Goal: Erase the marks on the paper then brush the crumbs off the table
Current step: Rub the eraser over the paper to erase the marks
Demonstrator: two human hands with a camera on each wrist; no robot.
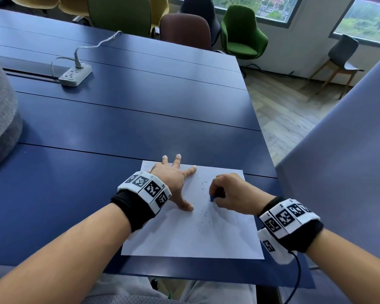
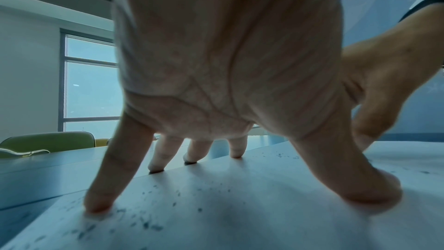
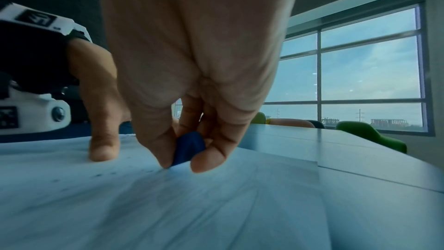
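Note:
A white sheet of paper (image 1: 184,235) lies on the blue table (image 1: 97,132) near its front edge. Dark eraser crumbs (image 1: 203,185) are scattered over its middle. My left hand (image 1: 173,181) is spread flat, fingertips (image 2: 98,204) pressing the paper's upper left part. My right hand (image 1: 230,194) pinches a small blue eraser (image 1: 212,198) between thumb and fingers, its tip touching the paper. In the right wrist view the eraser (image 3: 188,147) sits against the sheet (image 3: 144,206). Crumbs (image 2: 149,223) also show in the left wrist view.
A white power strip (image 1: 75,76) with its cable lies at the table's far left. Several chairs (image 1: 241,34) stand beyond the far edge. A grey partition (image 1: 342,172) rises to the right, and a grey padded object (image 1: 0,110) sits at the left.

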